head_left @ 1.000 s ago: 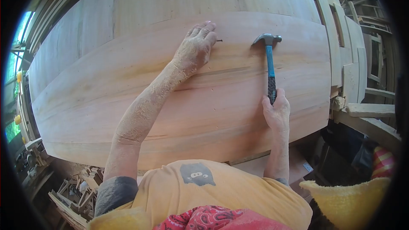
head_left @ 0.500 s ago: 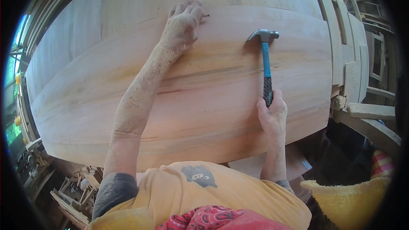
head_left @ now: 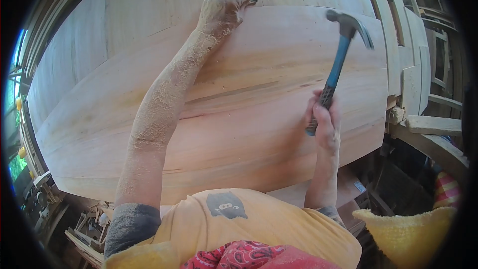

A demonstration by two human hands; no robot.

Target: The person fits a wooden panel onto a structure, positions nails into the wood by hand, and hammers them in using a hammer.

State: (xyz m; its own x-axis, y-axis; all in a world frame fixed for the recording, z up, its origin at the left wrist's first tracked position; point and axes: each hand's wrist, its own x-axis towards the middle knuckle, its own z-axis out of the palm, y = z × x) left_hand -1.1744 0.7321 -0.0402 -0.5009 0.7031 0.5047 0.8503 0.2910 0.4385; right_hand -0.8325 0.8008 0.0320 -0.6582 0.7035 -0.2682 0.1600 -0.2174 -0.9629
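Observation:
My left hand (head_left: 222,9) is closed at the upper seam of a broad wooden plank (head_left: 259,114). From its fingers sticks the dark end of a short metal pin (head_left: 253,1), a nail or a punch; the rest is hidden by the hand. My right hand (head_left: 324,117) grips the black and blue handle of a claw hammer (head_left: 338,60). The hammer is raised off the plank, its head up and its claw pointing right. Fine sawdust covers my left forearm. Small marks or holes dot the plank's surface.
Paler planks (head_left: 164,0) adjoin the upper edge of the wide curved surface. Wooden frame pieces (head_left: 408,69) stand at the right, with a loose beam (head_left: 433,125) below them. Scrap wood (head_left: 87,234) lies low at the left. A yellow cloth (head_left: 406,234) hangs close at lower right.
My left hand has shifted up and slightly right with the metal pin. The hammer has lifted and turned, its claw swinging from left to right, its head now farther right.

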